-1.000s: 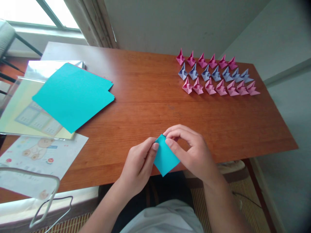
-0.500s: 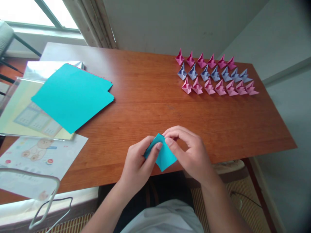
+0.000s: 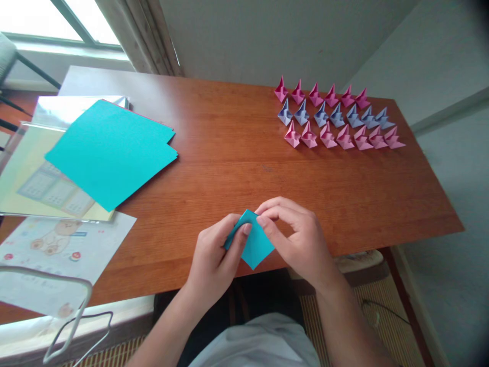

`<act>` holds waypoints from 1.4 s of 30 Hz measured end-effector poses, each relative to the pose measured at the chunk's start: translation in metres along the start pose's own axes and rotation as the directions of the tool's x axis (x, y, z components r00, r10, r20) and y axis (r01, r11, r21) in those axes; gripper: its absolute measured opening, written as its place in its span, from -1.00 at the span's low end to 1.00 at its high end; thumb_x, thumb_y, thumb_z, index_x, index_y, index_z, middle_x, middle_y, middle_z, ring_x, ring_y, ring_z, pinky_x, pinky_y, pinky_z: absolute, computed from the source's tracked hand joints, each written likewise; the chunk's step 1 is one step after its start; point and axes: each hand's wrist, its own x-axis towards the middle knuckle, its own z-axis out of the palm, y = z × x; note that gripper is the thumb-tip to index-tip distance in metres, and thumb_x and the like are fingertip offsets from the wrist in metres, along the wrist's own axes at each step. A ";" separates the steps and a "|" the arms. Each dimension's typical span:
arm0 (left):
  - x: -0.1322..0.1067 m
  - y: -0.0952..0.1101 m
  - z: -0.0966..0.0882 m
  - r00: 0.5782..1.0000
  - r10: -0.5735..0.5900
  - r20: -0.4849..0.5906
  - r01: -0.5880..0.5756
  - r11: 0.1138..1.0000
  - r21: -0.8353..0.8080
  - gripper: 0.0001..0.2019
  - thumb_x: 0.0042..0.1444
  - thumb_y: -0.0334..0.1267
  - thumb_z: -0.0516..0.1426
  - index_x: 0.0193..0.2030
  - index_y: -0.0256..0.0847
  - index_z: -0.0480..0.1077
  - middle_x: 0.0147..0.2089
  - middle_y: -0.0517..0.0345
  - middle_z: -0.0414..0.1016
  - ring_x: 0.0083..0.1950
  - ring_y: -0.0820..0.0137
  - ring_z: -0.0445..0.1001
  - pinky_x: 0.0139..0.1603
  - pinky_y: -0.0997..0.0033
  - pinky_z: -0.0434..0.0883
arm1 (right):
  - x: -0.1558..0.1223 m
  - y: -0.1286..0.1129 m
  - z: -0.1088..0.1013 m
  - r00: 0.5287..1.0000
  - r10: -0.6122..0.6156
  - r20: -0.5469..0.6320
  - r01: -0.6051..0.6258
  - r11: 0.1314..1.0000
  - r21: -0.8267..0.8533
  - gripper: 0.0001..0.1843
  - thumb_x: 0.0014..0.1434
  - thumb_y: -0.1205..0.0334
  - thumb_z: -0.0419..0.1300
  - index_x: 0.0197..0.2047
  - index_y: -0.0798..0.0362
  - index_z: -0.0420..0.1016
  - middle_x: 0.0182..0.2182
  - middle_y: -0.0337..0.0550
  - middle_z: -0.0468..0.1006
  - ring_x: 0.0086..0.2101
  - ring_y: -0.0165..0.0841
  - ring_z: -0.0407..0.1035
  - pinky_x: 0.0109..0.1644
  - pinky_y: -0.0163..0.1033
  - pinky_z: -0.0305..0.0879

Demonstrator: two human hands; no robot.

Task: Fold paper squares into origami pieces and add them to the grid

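A small folded teal paper (image 3: pixel 255 245) is held over the near edge of the wooden table (image 3: pixel 237 153). My left hand (image 3: pixel 214 262) pinches its left side, with the thumb on top. My right hand (image 3: pixel 296 239) pinches its upper corner with fingers curled. A left flap of the paper stands partly lifted under my left thumb. A stack of flat teal sheets (image 3: pixel 109 150) lies on the table's left part.
Several finished folded paper figures (image 3: pixel 336 118), pink and lilac, stand in three rows at the far right. Clear plastic sleeves with printed sheets (image 3: pixel 46 188) lie at the left, and a printed page (image 3: pixel 57 255) hangs over the near edge. A wire handle (image 3: pixel 76 321) shows at the lower left.
The paper has shifted from a flat diamond to having its left flap raised by my left thumb. Both hands stayed in about the same place.
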 end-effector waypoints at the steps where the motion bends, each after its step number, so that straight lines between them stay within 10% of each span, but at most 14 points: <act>1: 0.000 0.000 0.000 1.000 0.002 -0.007 -0.002 1.000 0.006 -0.79 0.41 -0.28 0.07 -0.28 -0.24 0.40 -0.48 0.33 0.29 -0.48 0.57 0.25 -0.45 0.57 0.21 | 0.000 0.000 0.000 1.000 -0.014 -0.006 0.014 1.000 -0.019 -0.83 0.34 0.30 0.21 -0.32 0.01 0.52 -0.23 -0.19 0.61 -0.16 -0.37 0.50 -0.03 -0.25 0.37; 25: 0.003 0.000 -0.005 0.970 -0.191 -0.149 0.164 0.970 -0.177 -0.75 0.37 -0.15 0.12 -0.32 -0.21 0.40 -0.47 0.30 0.26 -0.44 0.51 0.21 -0.45 0.52 0.20 | -0.007 0.015 -0.013 0.992 0.124 0.000 -0.123 0.989 0.079 -0.71 0.40 0.10 0.18 -0.36 0.01 0.47 -0.34 -0.24 0.56 -0.26 -0.38 0.45 -0.13 -0.28 0.31; 42: 0.003 -0.006 -0.012 0.971 -0.225 0.082 0.239 0.935 -0.261 -0.68 0.36 -0.03 0.12 -0.28 -0.24 0.47 -0.46 0.22 0.39 -0.45 0.46 0.35 -0.43 0.50 0.32 | -0.001 0.019 -0.001 0.989 0.145 0.001 -0.145 0.989 0.041 -0.74 0.38 0.09 0.21 -0.32 0.00 0.57 -0.41 -0.29 0.61 -0.38 -0.44 0.44 -0.28 -0.34 0.30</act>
